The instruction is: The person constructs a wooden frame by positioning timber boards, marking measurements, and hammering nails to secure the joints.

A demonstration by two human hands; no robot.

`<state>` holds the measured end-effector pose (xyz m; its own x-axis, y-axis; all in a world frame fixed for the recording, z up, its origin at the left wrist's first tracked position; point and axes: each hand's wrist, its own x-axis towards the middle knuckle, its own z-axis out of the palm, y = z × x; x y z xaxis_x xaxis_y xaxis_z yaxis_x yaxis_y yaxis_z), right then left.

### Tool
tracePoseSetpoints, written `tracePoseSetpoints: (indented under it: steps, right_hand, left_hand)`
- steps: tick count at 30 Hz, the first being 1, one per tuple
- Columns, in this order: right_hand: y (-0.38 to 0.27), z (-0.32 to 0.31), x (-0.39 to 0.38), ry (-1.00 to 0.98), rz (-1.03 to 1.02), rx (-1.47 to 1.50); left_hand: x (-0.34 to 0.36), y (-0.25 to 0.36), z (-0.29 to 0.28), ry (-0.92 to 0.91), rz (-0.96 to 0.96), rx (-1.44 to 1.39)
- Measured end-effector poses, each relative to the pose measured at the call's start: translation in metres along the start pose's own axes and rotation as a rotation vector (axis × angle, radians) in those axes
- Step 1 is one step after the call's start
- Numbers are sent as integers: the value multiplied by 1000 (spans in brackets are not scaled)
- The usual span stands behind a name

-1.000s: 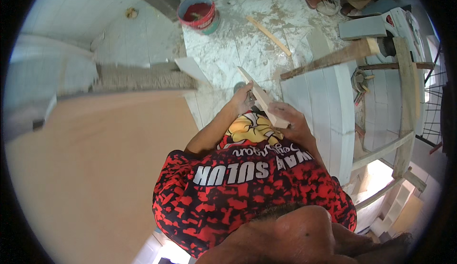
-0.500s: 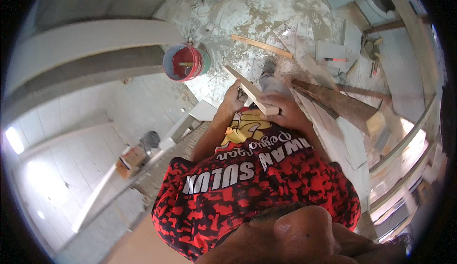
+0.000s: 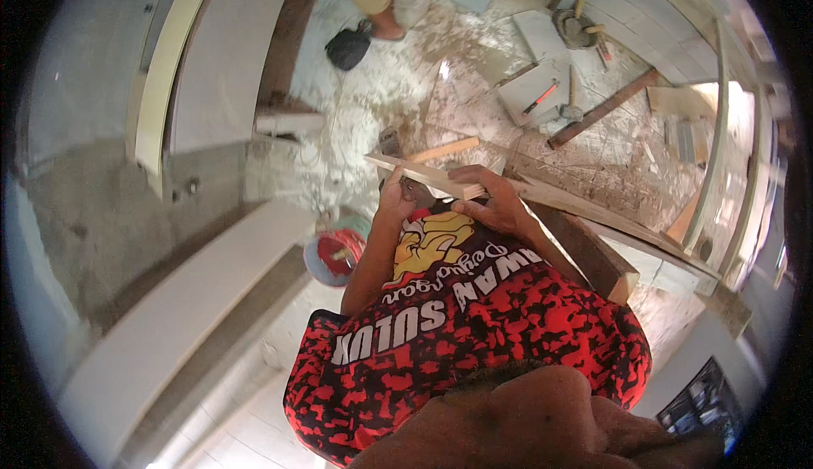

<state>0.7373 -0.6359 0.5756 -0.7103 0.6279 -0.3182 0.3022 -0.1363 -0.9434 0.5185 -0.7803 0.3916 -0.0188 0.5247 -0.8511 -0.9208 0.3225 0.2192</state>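
Both my hands hold a pale wooden strip [image 3: 423, 176] in front of my chest, lying slantwise. My left hand [image 3: 395, 198] is closed on its left part, the thumb along the strip and the other fingers partly hidden. Around the right end my right hand [image 3: 495, 205] is closed, thumb below and fingers over the top edge. Just beyond it, a second light wooden strip [image 3: 445, 149] lies on the floor.
Left of me stand a red-lined bucket [image 3: 337, 253] and a long pale ledge [image 3: 186, 300]. Ahead are a black bag [image 3: 347, 48] and another person's foot [image 3: 388, 25]. To the right lie a red-handled tool [image 3: 542, 96], a brown beam [image 3: 601, 109] and thick timber [image 3: 584, 249].
My view has turned to the right, so the bucket sits lower and nearer my left arm. Another person's leg and the black bag have come into view. Both hands still grip the strip.
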Motion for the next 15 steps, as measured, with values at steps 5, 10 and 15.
tracePoseSetpoints:
  steps: [5,10,15]
  right_hand:
    - [-2,-97,110,422,-79,87]
    - [-2,-170,234,733,-31,7]
    - [-23,-203,310,1196,-64,31]
  left_hand:
    - [147,85,141,-102,-309,285]
    - [262,185,284,-117,-551,686]
    - [347,258,396,-590,-276,1455]
